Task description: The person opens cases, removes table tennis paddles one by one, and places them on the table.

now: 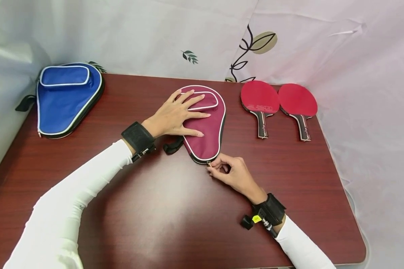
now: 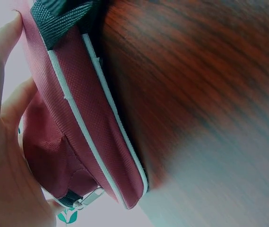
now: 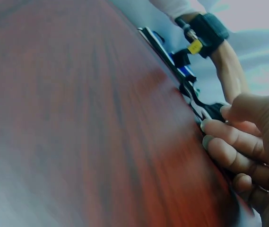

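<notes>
A maroon table tennis paddle case (image 1: 205, 138) with white piping lies flat on the table, its narrow end toward me. My left hand (image 1: 180, 116) rests spread on its upper left part, over the small front pocket, fingers straight. In the left wrist view the side wall of the maroon case (image 2: 91, 109) shows, with a zipper pull (image 2: 94, 196) on its pocket. At the narrow end my right hand (image 1: 233, 172) pinches a small metal zipper pull (image 1: 208, 163) between thumb and forefinger. The right wrist view shows the curled fingers (image 3: 233, 137) low beside the tabletop.
A blue paddle case (image 1: 65, 101) lies at the far left of the brown table (image 1: 148, 209). Two red paddles (image 1: 260, 97) (image 1: 297, 99) lie side by side at the back right, handles toward me. A black strap (image 1: 173, 146) sticks out from the maroon case's left side. White curtains (image 1: 138, 37) hang behind.
</notes>
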Demonstrator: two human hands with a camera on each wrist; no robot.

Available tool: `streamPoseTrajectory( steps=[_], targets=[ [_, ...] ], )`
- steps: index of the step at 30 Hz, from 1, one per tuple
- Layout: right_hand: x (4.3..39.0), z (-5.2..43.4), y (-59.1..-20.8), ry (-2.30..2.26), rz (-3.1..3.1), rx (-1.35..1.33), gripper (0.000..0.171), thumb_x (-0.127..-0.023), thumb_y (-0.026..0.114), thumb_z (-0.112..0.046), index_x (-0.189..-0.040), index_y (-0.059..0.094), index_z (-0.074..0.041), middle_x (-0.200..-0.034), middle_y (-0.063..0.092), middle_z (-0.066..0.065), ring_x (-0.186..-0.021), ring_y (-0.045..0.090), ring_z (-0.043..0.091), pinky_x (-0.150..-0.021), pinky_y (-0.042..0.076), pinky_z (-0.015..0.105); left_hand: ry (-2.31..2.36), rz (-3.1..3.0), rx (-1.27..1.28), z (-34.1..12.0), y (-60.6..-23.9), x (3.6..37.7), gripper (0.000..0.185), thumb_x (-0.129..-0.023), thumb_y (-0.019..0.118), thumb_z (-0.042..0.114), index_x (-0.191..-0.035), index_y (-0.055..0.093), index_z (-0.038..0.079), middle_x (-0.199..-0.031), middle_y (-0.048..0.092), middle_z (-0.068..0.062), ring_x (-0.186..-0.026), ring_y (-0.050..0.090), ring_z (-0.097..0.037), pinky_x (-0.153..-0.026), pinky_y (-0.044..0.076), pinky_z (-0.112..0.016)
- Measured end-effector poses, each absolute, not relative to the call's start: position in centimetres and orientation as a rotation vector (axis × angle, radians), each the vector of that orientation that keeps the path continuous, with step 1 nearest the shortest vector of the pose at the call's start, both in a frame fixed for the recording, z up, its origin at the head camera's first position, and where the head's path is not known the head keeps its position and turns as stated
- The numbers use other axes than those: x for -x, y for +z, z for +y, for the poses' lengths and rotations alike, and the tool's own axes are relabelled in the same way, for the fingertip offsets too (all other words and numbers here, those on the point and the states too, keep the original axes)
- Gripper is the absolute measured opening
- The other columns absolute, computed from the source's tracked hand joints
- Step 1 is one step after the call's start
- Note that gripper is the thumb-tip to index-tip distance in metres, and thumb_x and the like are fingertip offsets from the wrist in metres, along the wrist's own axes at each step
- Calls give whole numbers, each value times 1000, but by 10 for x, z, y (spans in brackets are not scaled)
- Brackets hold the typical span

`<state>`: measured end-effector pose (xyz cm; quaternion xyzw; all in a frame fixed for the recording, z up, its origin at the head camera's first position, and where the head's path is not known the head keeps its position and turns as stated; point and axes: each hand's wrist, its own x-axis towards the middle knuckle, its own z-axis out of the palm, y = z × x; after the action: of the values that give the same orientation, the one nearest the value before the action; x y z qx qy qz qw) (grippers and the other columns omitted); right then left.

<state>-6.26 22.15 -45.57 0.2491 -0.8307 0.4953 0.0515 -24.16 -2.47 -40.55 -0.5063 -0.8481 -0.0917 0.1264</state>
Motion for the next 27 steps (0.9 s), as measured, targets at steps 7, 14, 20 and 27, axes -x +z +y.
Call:
streamPoseTrajectory(
  steps=[7, 14, 20, 27],
  targets=[
    [57, 206, -450, 1364, -2519, -776, 11, -87, 81, -11, -87, 72, -17, -78, 72, -11, -56, 54, 2, -49, 40, 16, -257, -2458, 1465, -24, -407, 241, 72, -81, 61, 78, -141, 61, 38, -160, 38, -13, -146, 31, -38, -119, 14, -61],
    [56, 191, -444, 1203, -2529, -769, 9, -88, 80, -11, -86, 71, -13, -77, 73, -8, -60, 57, -2, -52, 41, 14, -236, -2441, 1454, -23, -407, 242, 72, -81, 60, 79, -141, 61, 38, -159, 40, -13, -144, 34, -40, -116, 19, -63],
    [56, 180, -438, 1144, -2537, -758, 10, -88, 79, -10, -87, 70, -11, -78, 74, -6, -65, 64, -1, -55, 49, 18, -219, -2437, 1446, -23, -407, 242, 72, -82, 58, 80, -140, 61, 39, -159, 40, -12, -144, 35, -39, -116, 20, -63],
    [56, 163, -432, 1132, -2578, -674, 9, -89, 78, -7, -86, 70, -9, -74, 73, -4, -62, 65, 0, -58, 53, 18, -217, -2436, 1445, -25, -407, 241, 71, -82, 58, 80, -140, 61, 39, -159, 40, -12, -144, 35, -38, -115, 21, -64]
  ],
)
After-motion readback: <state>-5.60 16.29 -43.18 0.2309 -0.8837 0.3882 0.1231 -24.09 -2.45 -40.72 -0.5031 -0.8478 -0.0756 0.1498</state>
